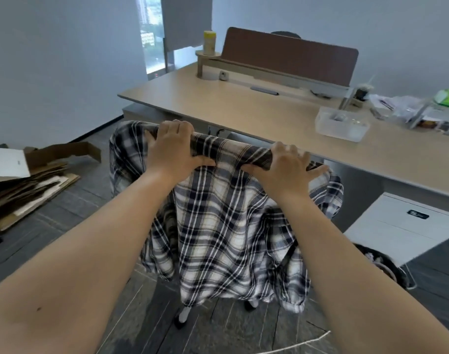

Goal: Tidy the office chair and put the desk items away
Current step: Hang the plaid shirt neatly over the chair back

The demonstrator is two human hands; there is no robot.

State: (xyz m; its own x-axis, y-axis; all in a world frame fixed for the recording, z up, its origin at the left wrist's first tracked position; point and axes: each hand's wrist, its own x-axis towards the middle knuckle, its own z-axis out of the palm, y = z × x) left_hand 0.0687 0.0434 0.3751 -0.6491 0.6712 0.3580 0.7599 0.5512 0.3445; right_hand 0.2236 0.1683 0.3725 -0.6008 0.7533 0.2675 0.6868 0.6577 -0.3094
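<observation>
Draping over the chair back, plaid shirt [226,226] sits just in front of the surface [243,108]. Left hand [171,146] and right hand [286,166] both grip closed on the shirt-covered top edge. Clear box [342,125] on surface beyond chair; flattened cardboard [31,180] on floor left of chair.

Your left hand [172,146] and right hand [286,166] are bare, without gloves, rings or a watch, and your forearms are uncovered, with no sleeve reaching into view

chair back [256,155] hidden under plaid shirt [226,226]; desk clutter [407,111] blurred
</observation>
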